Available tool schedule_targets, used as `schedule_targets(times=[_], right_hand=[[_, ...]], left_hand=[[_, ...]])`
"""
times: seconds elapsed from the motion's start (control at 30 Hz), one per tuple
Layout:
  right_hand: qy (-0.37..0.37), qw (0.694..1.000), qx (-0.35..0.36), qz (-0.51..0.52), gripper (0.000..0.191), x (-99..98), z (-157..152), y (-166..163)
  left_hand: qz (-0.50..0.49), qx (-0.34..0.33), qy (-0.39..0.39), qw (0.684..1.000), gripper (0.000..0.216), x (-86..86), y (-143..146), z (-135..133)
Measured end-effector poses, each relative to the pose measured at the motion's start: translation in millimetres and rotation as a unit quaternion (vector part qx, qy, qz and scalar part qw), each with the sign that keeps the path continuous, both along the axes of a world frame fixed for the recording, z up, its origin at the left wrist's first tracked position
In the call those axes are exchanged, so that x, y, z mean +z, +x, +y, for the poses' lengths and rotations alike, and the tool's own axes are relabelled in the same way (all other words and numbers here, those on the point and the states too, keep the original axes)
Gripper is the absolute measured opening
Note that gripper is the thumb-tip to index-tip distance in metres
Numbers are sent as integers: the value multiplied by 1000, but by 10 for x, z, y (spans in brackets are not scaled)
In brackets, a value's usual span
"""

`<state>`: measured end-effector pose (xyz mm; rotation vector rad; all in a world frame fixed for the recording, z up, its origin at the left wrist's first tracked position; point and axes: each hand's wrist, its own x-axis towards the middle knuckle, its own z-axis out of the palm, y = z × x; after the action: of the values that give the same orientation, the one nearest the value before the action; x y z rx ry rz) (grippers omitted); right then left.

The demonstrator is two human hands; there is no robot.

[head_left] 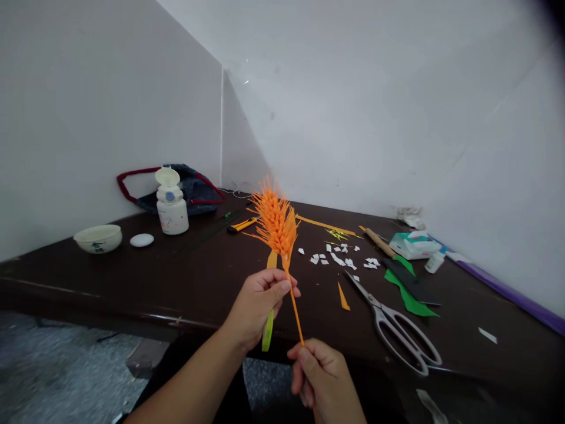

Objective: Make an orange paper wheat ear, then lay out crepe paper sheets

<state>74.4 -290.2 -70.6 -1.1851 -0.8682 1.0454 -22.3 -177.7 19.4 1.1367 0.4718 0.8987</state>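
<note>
An orange artificial wheat ear [277,222] stands nearly upright before me, its bristles fanned out at the top. My left hand [266,297] pinches its thin orange stem just below the head. Lower down, my right hand [318,371] is closed on the same stem, thumb against fingers. A yellow-green strip [267,333] hangs below my left hand; whether the fingers grip it is hidden. Right of the hands, a pair of scissors [392,327] lies with its blades toward the back. A small orange paper piece [343,297] is beside the blades.
White paper scraps [339,259] are scattered mid-table. On the right are green paper [412,303], a small white bottle [435,262] and a tissue pack [412,246]. A yellow cutter knife [242,224] lies behind. At left stand a bowl [97,239] and a white bottle [172,212].
</note>
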Motion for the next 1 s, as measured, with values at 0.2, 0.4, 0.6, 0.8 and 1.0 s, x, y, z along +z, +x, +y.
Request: schedule_targets(times=[0.2, 0.4, 0.6, 0.8, 1.0], right_hand=[[-25, 999, 36, -7, 50, -69, -15, 6], [-17, 997, -74, 3, 49, -91, -41, 9], [7, 984, -178, 3, 50, -104, -45, 82], [21, 977, -212, -5, 50, -256, -12, 66], [9, 981, -194, -14, 51, -198, 10, -75]], left_hand=[[9, 84, 32, 996, 13, 22, 2, 43], [231, 126, 269, 926, 22, -22, -177, 335], [558, 188, 440, 678, 27, -17, -526, 892], [389, 231, 452, 769, 20, 45, -447, 626], [136, -39, 120, 983, 22, -100, -31, -116]])
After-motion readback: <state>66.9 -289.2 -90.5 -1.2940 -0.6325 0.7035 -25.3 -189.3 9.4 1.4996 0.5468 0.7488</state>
